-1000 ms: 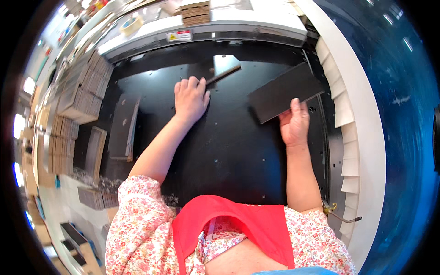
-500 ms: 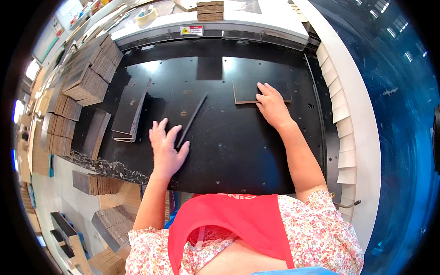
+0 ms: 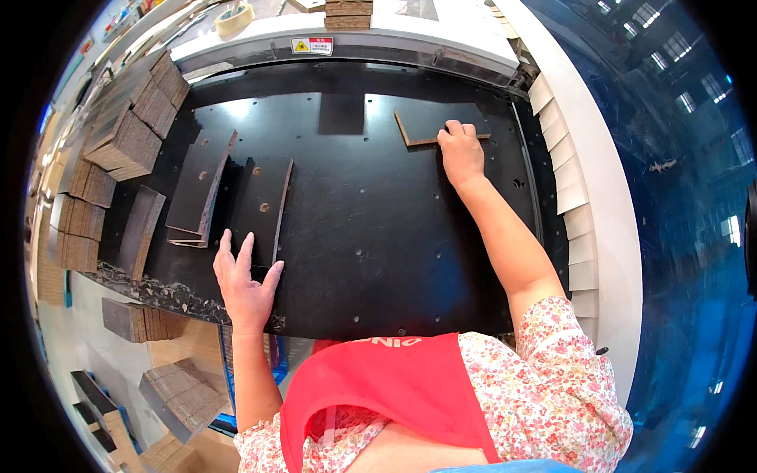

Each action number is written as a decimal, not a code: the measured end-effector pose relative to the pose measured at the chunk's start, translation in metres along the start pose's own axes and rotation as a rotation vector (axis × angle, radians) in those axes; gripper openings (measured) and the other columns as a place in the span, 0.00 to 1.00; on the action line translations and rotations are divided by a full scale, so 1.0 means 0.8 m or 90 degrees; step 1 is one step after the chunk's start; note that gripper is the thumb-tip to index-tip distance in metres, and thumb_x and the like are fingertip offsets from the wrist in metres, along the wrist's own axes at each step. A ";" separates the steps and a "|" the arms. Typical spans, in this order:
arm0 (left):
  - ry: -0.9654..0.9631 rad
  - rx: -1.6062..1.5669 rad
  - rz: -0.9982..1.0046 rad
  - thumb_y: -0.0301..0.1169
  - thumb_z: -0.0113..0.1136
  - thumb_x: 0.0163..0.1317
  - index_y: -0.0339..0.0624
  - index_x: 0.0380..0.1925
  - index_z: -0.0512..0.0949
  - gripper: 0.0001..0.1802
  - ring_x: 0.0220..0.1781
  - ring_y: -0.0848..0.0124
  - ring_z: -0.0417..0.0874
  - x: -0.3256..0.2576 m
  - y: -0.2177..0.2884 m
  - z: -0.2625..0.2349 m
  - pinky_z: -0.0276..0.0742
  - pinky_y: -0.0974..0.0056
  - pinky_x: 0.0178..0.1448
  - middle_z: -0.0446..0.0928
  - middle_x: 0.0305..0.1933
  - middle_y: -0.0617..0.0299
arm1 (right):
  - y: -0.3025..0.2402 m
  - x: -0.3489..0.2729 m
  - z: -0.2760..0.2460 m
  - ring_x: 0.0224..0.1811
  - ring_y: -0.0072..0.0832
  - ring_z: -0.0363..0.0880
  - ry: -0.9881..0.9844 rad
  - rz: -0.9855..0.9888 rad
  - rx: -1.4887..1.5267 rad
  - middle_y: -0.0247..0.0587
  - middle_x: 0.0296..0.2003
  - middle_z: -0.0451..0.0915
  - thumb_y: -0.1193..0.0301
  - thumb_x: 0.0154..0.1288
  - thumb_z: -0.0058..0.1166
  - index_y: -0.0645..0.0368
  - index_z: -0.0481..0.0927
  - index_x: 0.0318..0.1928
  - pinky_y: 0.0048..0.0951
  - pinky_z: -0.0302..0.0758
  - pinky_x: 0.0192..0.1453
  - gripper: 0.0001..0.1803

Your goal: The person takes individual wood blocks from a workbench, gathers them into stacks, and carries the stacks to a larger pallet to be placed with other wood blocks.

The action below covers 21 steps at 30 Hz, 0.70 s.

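Both hands are over a black table top. On the left, my left hand has its fingers spread at the near end of a dark flat panel with a pale long edge and round marks. Its thumb is by the panel's near right corner. Farther away on the right, my right hand bends its fingers over the near edge of another dark panel, whose brown board edge shows. How far the thumb reaches around that edge is hidden.
Left of the flat panel lie a small pile of dark panels and a single narrow board. Tall stacks of boards line the left edge. A white machine beam crosses the far side; pale overlapping flaps run along the right.
The left panel, tilted on edge before, now lies flat beside the small pile. My left hand has moved left with it. My right hand's fingers have curled, and its panel has turned slightly.
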State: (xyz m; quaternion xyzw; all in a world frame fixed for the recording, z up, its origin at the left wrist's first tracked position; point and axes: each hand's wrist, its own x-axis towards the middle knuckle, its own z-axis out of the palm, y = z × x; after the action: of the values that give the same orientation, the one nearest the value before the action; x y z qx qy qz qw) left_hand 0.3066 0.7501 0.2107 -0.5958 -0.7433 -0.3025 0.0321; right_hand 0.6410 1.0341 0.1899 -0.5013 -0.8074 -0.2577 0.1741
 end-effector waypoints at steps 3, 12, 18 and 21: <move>-0.014 -0.001 -0.009 0.35 0.73 0.47 0.43 0.58 0.74 0.35 0.68 0.47 0.62 0.001 0.004 -0.002 0.60 0.50 0.69 0.60 0.70 0.44 | 0.019 0.009 0.020 0.48 0.35 0.72 0.011 0.032 0.012 0.34 0.43 0.75 0.71 0.56 0.54 0.53 0.83 0.32 0.30 0.79 0.48 0.05; -0.028 0.009 -0.020 0.34 0.71 0.47 0.43 0.58 0.74 0.34 0.68 0.47 0.63 0.011 0.008 -0.002 0.61 0.50 0.69 0.61 0.70 0.45 | 0.082 0.049 0.064 0.50 0.37 0.73 -0.006 0.078 0.001 0.32 0.46 0.76 0.64 0.60 0.58 0.56 0.83 0.34 0.34 0.78 0.50 0.09; -0.050 0.004 -0.062 0.30 0.68 0.48 0.44 0.59 0.73 0.34 0.71 0.50 0.62 0.009 0.011 -0.005 0.58 0.52 0.72 0.60 0.72 0.48 | 0.129 0.079 0.089 0.50 0.39 0.74 -0.079 0.163 -0.018 0.34 0.45 0.77 0.65 0.64 0.51 0.54 0.85 0.34 0.38 0.79 0.49 0.11; -0.054 0.004 -0.067 0.30 0.67 0.48 0.45 0.60 0.73 0.34 0.71 0.50 0.61 0.010 0.012 -0.003 0.58 0.52 0.72 0.60 0.72 0.49 | 0.179 0.089 0.115 0.52 0.40 0.74 -0.142 0.201 -0.064 0.36 0.46 0.77 0.66 0.65 0.48 0.55 0.85 0.36 0.40 0.79 0.51 0.12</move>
State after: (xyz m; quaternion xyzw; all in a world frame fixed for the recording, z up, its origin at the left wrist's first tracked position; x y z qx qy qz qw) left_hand 0.3123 0.7570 0.2198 -0.5684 -0.7751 -0.2756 -0.0135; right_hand 0.7365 1.1914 0.1888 -0.6553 -0.7190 -0.2103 0.0969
